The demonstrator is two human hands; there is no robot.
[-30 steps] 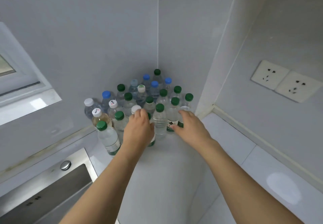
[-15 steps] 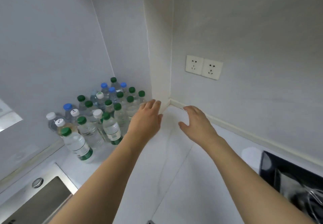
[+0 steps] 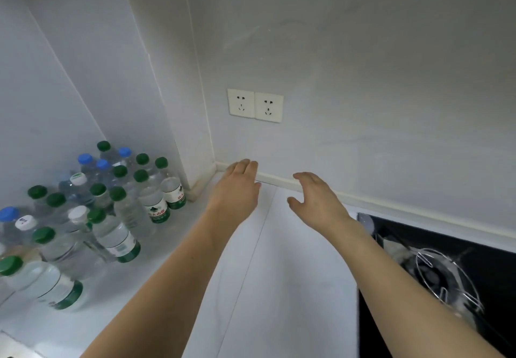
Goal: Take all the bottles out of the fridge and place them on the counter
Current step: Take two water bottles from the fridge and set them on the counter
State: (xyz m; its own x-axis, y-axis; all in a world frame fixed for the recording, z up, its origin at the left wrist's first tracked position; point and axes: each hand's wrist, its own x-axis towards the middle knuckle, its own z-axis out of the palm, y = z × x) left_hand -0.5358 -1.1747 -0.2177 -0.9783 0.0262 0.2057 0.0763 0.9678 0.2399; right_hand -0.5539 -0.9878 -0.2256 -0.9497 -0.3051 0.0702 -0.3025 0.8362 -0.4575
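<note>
Several clear water bottles (image 3: pixel 111 232) with green, blue and white caps stand packed together on the white counter (image 3: pixel 268 288), in the corner at the left. My left hand (image 3: pixel 237 190) hovers over the counter to the right of them, fingers straight, holding nothing. My right hand (image 3: pixel 315 201) floats beside it, fingers relaxed and spread, also holding nothing. Both hands are well apart from the bottles. The fridge is out of view.
A black glass cooktop (image 3: pixel 446 274) with a metal pan support (image 3: pixel 444 276) is set into the counter at the right. Two white wall sockets (image 3: pixel 255 105) sit on the wall ahead. A wall column (image 3: pixel 192 134) juts out beside the bottles.
Both hands let go of the bottles and pulled away to the right. My view swung right, so the bottles slid to the left edge and the cooktop came into sight.
</note>
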